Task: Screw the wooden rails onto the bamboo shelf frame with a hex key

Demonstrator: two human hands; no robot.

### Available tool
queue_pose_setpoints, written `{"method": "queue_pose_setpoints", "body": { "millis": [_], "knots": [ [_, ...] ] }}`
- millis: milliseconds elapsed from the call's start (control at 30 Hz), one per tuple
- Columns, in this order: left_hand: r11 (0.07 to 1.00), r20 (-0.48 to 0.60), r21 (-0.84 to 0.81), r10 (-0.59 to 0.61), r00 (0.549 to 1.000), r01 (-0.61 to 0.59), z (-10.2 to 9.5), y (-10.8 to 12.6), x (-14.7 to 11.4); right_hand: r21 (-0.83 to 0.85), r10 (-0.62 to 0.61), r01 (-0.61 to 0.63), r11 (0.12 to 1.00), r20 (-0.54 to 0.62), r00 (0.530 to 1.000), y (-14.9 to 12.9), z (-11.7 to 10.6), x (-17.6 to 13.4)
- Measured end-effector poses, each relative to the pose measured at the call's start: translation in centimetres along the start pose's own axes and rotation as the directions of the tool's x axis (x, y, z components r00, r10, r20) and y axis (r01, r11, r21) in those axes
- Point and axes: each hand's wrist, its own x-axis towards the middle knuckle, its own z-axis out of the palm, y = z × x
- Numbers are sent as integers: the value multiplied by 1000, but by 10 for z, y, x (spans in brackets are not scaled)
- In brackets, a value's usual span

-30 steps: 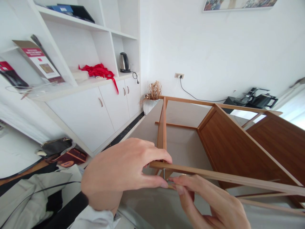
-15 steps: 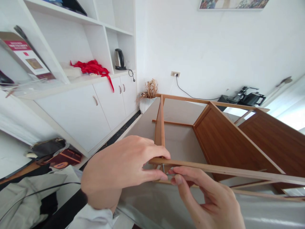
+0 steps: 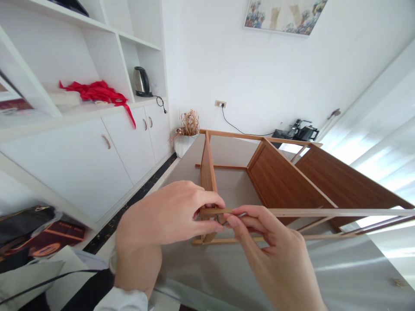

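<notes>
wooden rail end (image 3: 216, 211) between both hands (image 3: 171, 214) (image 3: 275, 244)

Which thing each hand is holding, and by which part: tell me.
The left hand grips the wooden rail by its end. The right hand pinches a small metal piece; by which part cannot be told.

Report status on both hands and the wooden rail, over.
Left hand holding wooden rail near its end, thumb below. Right hand pinching small metal piece beside left thumb. Fingers partly block view of that metal.
</notes>
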Motion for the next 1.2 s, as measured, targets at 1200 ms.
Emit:
{"method": "queue_pose_setpoints", "body": {
  "millis": [1200],
  "knots": [
    [999, 5, -23, 27, 1000, -27, -4, -8, 1, -170, -313, 298, 939, -70, 947, 64, 17, -26]
  ]
}}
